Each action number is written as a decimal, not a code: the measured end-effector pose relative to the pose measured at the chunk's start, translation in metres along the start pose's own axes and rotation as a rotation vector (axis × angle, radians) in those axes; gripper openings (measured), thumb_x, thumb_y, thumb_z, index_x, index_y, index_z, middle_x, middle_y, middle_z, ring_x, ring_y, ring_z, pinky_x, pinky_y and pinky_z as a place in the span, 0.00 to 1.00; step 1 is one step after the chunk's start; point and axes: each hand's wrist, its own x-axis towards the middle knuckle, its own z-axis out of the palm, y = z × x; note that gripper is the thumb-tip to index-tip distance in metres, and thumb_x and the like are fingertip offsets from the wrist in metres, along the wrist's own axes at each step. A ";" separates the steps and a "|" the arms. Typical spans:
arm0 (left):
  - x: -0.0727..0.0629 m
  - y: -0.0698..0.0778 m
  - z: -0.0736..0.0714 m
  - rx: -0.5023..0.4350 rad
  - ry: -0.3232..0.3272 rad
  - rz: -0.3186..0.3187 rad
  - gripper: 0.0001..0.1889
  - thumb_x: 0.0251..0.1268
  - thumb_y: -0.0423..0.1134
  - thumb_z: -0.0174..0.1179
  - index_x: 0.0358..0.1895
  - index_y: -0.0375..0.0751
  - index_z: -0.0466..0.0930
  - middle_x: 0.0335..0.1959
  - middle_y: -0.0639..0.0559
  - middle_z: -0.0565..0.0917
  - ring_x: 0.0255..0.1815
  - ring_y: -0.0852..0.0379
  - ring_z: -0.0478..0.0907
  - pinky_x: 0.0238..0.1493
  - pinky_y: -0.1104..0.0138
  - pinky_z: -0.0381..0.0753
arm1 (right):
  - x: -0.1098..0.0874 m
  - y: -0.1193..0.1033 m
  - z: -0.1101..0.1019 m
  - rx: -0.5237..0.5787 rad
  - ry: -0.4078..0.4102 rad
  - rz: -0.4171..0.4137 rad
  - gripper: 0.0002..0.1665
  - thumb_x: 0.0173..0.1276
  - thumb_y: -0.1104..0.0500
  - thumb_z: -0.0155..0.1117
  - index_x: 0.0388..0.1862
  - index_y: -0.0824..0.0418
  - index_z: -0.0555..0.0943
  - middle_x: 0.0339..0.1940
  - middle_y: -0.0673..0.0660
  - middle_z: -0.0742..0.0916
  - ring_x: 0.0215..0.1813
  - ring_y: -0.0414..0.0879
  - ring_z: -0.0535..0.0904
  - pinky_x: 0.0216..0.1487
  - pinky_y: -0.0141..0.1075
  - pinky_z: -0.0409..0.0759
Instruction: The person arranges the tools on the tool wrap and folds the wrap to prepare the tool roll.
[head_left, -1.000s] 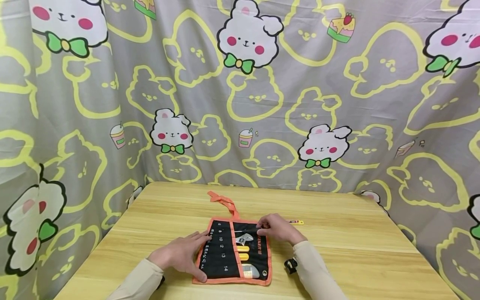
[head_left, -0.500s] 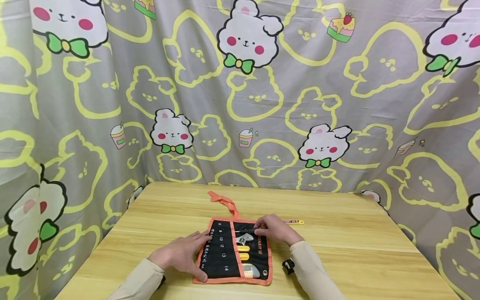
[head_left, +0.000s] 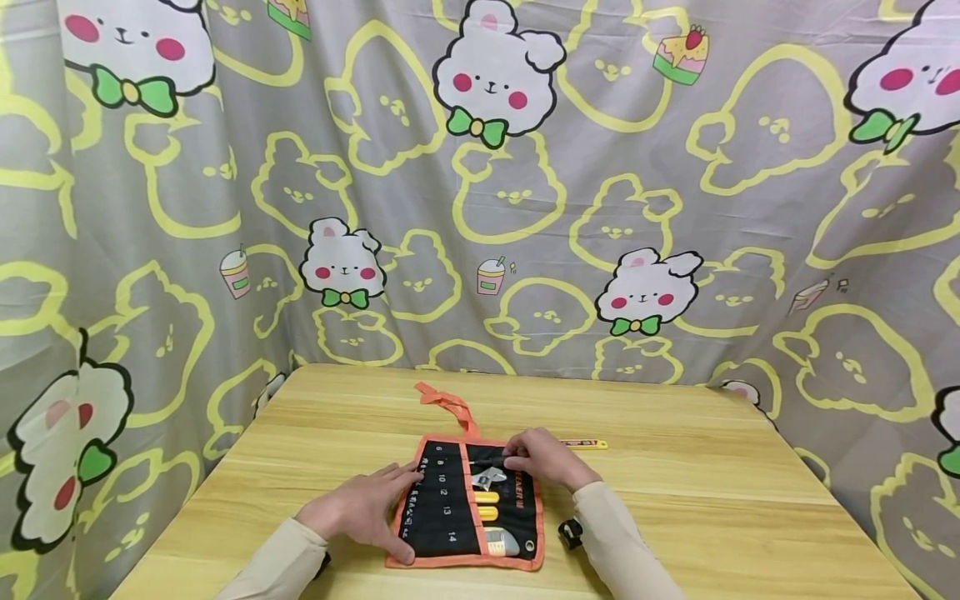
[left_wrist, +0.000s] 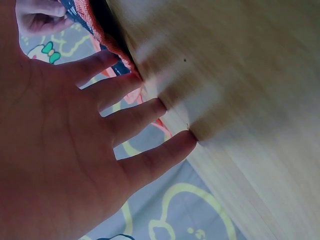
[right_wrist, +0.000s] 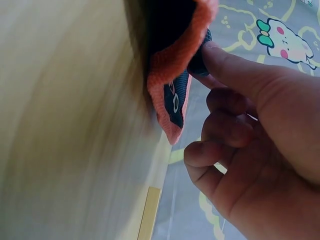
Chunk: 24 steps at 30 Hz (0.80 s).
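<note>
A black tool roll with orange trim (head_left: 450,521) lies unrolled on the table in the head view. My right hand (head_left: 546,458) pinches a screwdriver (right_wrist: 200,62) by its dark ridged handle, between thumb and forefinger. Its thin shaft points left into the top pocket. Below it in the pockets sit an adjustable wrench (head_left: 491,477), two yellow handles (head_left: 487,505) and a grey round-ended tool with a pale label (head_left: 501,542). My left hand (head_left: 365,506) rests on the roll's left edge, fingers spread and straight, with the fingertips at the tabletop in the left wrist view.
Behind the right hand lies a flat yellow strip with a hole at its end (head_left: 591,444). An orange tie strap (head_left: 450,402) trails from the roll's far edge. A patterned grey curtain (head_left: 525,217) hangs around the wooden table (head_left: 720,500).
My right hand has shifted slightly left with the screwdriver, and less of its shaft shows outside the pocket. The left hand and the tool roll have stayed put.
</note>
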 end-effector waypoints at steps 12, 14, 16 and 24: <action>0.000 -0.001 0.001 -0.015 -0.010 -0.010 0.60 0.40 0.68 0.78 0.78 0.45 0.63 0.81 0.44 0.62 0.80 0.35 0.58 0.69 0.33 0.63 | 0.003 -0.010 0.006 -0.064 0.027 -0.016 0.07 0.73 0.60 0.67 0.42 0.60 0.90 0.36 0.52 0.90 0.31 0.36 0.79 0.36 0.34 0.79; 0.000 -0.001 0.001 -0.012 -0.009 -0.006 0.60 0.40 0.68 0.78 0.78 0.45 0.63 0.81 0.44 0.62 0.80 0.36 0.58 0.69 0.33 0.63 | 0.003 -0.011 0.006 -0.069 0.031 -0.014 0.07 0.73 0.61 0.67 0.42 0.60 0.90 0.36 0.52 0.90 0.32 0.36 0.79 0.36 0.34 0.79; 0.000 -0.001 0.001 -0.011 -0.008 -0.005 0.60 0.41 0.68 0.78 0.78 0.45 0.63 0.81 0.44 0.62 0.80 0.36 0.58 0.69 0.33 0.63 | 0.003 -0.012 0.007 -0.079 0.037 -0.015 0.07 0.73 0.61 0.67 0.42 0.60 0.90 0.36 0.52 0.90 0.32 0.36 0.79 0.37 0.35 0.80; 0.000 -0.001 0.001 -0.004 -0.012 -0.010 0.60 0.41 0.68 0.78 0.78 0.44 0.63 0.81 0.43 0.62 0.80 0.36 0.58 0.69 0.33 0.64 | 0.002 -0.013 0.006 -0.109 0.034 -0.029 0.07 0.73 0.62 0.67 0.43 0.61 0.90 0.37 0.52 0.90 0.33 0.36 0.79 0.38 0.35 0.81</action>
